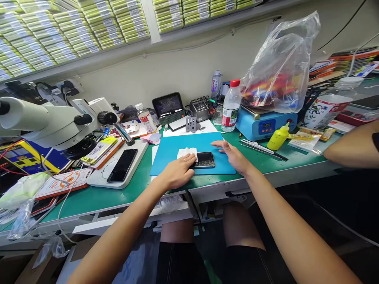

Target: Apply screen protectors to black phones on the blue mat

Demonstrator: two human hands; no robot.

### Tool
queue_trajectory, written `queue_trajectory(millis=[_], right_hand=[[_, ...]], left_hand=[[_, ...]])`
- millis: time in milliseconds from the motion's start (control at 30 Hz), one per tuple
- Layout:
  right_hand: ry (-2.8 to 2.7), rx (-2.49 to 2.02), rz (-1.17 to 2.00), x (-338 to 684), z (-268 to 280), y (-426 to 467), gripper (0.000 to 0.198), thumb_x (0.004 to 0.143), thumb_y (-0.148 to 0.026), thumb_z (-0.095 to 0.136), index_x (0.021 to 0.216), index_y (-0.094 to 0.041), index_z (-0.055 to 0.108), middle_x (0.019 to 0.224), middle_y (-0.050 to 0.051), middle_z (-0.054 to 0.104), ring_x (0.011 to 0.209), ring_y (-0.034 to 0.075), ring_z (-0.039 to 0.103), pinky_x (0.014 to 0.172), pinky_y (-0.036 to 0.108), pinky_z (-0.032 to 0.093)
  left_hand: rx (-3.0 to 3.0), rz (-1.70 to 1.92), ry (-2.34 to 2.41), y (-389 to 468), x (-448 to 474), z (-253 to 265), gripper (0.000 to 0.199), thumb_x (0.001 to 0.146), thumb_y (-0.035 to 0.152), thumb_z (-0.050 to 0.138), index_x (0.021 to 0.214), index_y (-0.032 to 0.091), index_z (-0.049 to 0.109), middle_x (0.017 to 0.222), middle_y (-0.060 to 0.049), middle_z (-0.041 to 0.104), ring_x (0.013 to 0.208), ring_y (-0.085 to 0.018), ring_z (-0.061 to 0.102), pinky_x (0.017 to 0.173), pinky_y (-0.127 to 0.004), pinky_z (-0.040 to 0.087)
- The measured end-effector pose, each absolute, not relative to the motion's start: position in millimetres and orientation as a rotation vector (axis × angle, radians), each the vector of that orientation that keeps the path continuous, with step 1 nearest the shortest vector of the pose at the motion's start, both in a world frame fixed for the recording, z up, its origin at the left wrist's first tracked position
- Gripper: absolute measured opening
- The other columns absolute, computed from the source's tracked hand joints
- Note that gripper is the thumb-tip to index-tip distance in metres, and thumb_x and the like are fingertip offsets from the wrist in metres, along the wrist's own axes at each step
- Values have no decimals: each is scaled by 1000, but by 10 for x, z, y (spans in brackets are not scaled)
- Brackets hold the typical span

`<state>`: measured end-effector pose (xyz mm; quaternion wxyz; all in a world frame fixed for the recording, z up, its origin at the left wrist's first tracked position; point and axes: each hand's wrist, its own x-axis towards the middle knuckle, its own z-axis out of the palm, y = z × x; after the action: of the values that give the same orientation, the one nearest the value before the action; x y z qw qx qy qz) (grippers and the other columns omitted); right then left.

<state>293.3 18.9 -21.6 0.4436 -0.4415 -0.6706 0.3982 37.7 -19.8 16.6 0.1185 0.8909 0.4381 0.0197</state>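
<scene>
On a blue work mat (168,144) lies a dark phone (206,159), its screen facing up. My left hand (179,170) presses a white tissue (186,152) at the phone's left end, fingers closed over the tissue. Part of the phone is hidden under that hand. My right hand (235,156) hovers over the mat's right edge, just right of the phone and apart from it. Its fingers are spread and nothing shows in them.
A microscope (44,122) stands left, with another phone (122,165) on its white base. Behind the mat are a small screen (168,108) and a red-capped bottle (231,106). Tweezers (263,150), a yellow squeeze bottle (278,137) and a blue heating station (260,124) sit right. Another person's arm (352,146) rests at far right.
</scene>
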Motion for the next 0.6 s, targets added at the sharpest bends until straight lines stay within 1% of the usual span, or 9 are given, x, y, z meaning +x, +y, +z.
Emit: queue_trajectory(millis=[100, 167, 267, 400, 467, 600], right_hand=[[-1672, -1086, 959, 2926, -216, 186, 77, 89, -81, 29, 118, -24, 72, 132, 11, 65, 128, 32, 55, 111, 50, 41], [-1674, -1087, 951, 2921, -213, 184, 79, 88, -82, 29, 116, -23, 73, 131, 12, 66, 127, 32, 56, 111, 52, 41], [-1671, -1084, 954, 2917, -212, 184, 80, 87, -83, 29, 114, -23, 74, 130, 13, 67, 126, 33, 57, 110, 53, 42], [-1657, -1081, 971, 2924, -221, 184, 75, 88, -81, 31, 116, -26, 73, 133, 10, 66, 128, 32, 55, 110, 50, 42], [-1654, -1079, 984, 2931, -224, 180, 74, 90, -79, 30, 118, -27, 73, 134, 9, 65, 129, 31, 54, 110, 50, 42], [-1658, -1072, 1016, 2943, -220, 171, 73, 91, -78, 27, 120, -28, 71, 136, 8, 64, 130, 31, 53, 111, 50, 40]], left_hand=[[2645, 71, 1201, -136, 695, 166, 62, 93, 25, 33, 153, 11, 38, 163, -7, 30, 151, -19, 28, 124, -33, 24], [2675, 90, 1150, -94, 915, 151, 59, 94, 26, 32, 151, 12, 41, 162, -6, 32, 152, -18, 26, 125, -33, 23], [2699, 105, 1124, -63, 1091, 109, 57, 95, 28, 33, 149, 11, 44, 162, -7, 33, 153, -19, 24, 125, -35, 21], [2685, 108, 1184, -85, 884, 39, 62, 96, 27, 32, 154, 5, 33, 164, -12, 26, 154, -20, 19, 127, -37, 15], [2650, 107, 1266, -112, 658, 24, 63, 96, 26, 30, 155, 3, 30, 164, -14, 24, 154, -21, 17, 127, -37, 13], [2578, 88, 1392, -164, 360, 32, 64, 95, 26, 30, 156, 7, 29, 165, -11, 21, 154, -19, 15, 127, -37, 13]])
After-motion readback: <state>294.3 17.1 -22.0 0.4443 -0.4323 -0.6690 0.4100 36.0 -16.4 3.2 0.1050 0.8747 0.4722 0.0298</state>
